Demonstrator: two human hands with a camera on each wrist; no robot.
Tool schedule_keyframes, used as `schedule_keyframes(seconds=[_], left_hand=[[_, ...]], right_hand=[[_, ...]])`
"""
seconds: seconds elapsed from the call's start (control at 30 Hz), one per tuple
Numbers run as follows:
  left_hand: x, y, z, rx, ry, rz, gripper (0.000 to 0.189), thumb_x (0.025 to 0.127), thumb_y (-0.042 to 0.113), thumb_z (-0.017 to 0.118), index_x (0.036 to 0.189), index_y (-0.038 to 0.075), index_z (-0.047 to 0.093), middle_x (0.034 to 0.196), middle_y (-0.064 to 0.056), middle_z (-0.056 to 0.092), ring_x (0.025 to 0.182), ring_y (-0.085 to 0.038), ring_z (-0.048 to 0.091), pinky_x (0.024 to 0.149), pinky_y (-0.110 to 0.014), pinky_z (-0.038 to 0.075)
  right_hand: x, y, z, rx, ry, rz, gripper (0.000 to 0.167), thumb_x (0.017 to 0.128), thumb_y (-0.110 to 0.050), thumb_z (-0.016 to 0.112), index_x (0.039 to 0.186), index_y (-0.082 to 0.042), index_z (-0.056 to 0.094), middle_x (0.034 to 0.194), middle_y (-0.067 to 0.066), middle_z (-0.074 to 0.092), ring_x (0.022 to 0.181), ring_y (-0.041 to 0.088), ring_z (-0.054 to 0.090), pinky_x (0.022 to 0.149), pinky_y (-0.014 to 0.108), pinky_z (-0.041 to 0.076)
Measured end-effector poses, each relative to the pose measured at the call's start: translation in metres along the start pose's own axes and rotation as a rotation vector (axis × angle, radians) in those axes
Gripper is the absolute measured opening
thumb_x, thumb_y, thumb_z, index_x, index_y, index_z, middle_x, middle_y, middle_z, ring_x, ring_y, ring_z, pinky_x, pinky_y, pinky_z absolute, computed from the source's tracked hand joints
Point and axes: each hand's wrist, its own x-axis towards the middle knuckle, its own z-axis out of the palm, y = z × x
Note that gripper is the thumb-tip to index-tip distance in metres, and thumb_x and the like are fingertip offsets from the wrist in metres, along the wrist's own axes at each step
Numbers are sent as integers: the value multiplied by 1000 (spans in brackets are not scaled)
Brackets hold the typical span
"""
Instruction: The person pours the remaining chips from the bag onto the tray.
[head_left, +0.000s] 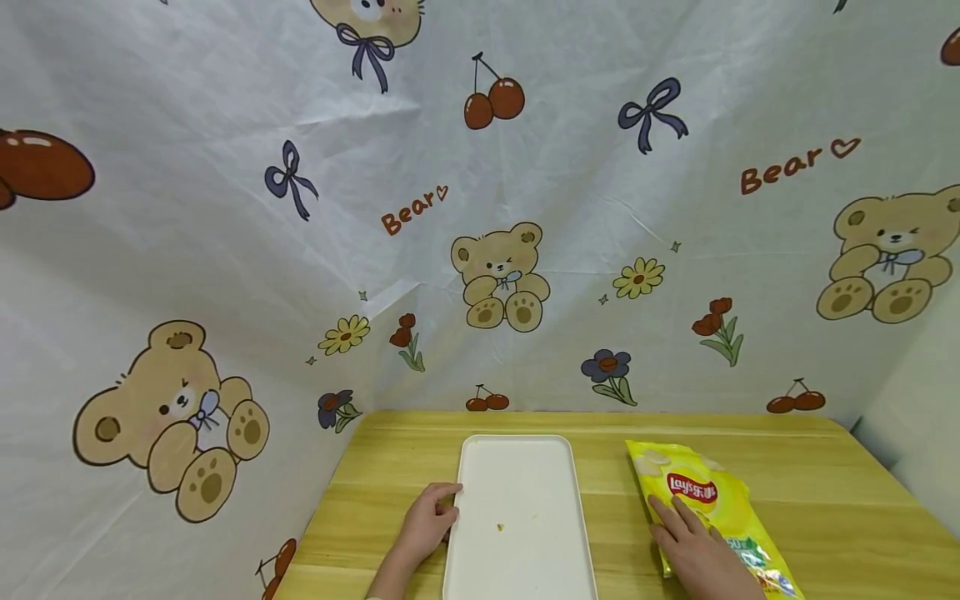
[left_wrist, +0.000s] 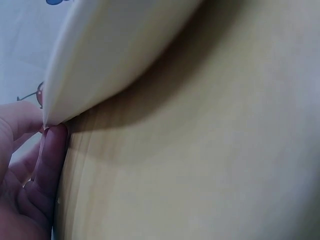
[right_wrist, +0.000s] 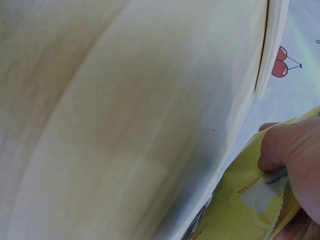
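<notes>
A white rectangular tray (head_left: 517, 475) lies lengthwise on the wooden table, with a small brown crumb (head_left: 500, 527) on it. At its left edge is my left hand (head_left: 427, 525), which pinches the rim between thumb and fingers; the left wrist view shows the tray edge (left_wrist: 95, 65) between the fingertips. To the right lies a yellow Lay's chip bag (head_left: 720, 508), slanted on the table. My right hand (head_left: 701, 550) grips its left side, fingers over the printed front. From the right wrist view, the bag (right_wrist: 235, 210) is creased beside the curled fingers.
The light wooden table (head_left: 825, 467) ends at a back edge against a white cloth (head_left: 555, 175) printed with bears, cherries, bows and flowers. The cloth also rises along the left side. A strip of table lies between tray and bag.
</notes>
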Motion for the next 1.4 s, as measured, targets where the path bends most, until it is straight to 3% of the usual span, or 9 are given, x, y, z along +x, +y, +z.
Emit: schedule_keyframes(seconds=[0.5,0.77,1.13,1.4], left_hand=[[1,0,0,-3,8,8,39,93,5,64,132,9,65,135,-13,57,64,-8,52,50,-26,53],[1,1,0,-1,21,20,39,93,4,63,131,8,65,133,-14,57,63,-8,53,49,-25,54],[0,-3,2,-10,20,11,39,92,4,64,130,9,66,135,-13,57,63,-9,52,49,-25,53],[0,-1,1,-23,27,14,39,92,3,64,130,7,65,132,-15,57,66,-8,55,49,-24,54]], right_hand=[[-1,-4,-13,-47,39,-9,106,55,-101,44,112,-14,64,150,12,47,134,44,47,82,75,48],[5,-12,-26,-39,-39,14,109,53,-100,49,118,-14,65,153,11,44,137,42,44,89,76,45],[7,-21,-33,-40,22,-62,110,58,-99,44,121,-12,66,154,10,44,138,43,42,88,75,46],[12,-33,-40,-26,-11,-88,103,63,-96,48,121,-13,65,155,10,43,139,43,42,95,72,46]])
